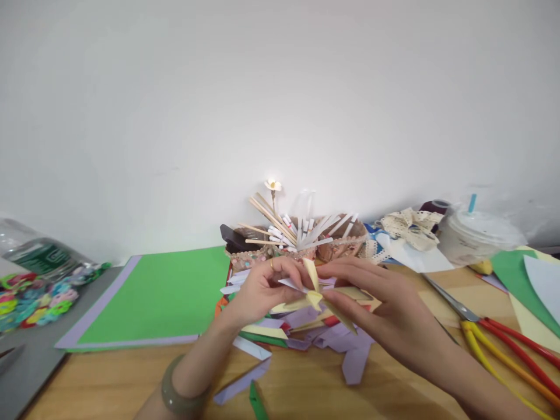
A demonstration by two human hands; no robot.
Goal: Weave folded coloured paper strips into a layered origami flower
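With the dial's centre at the middle of our view, the white wall (280, 105) fills it from nine over twelve to three, and below it we have the wooden table (131, 385), running from eight round to four. At eight o'clock a green sheet (161, 291) lies over a lilac sheet (131, 343). Our right hand (380, 297) reaches in from between four and five, and our left hand (265, 286) from seven, a green bangle (172, 385) on its wrist. At four lie the scissors (470, 318), with red and yellow-orange handles; just past three stands a lidded cup (472, 233), and short of nine rests a clear bottle (44, 256). Between five and six, paper strips (328, 338), mostly lilac, lie heaped beneath our hands. Above that heap, also between five and six, is the yellow folded paper (314, 298): our left thumb and forefinger are pinched together on its left side, while our right thumb and forefinger meet its other side with a gap between them, and we cannot tell whether they grip it. Nearest six, a green strip (258, 402) lies alone.
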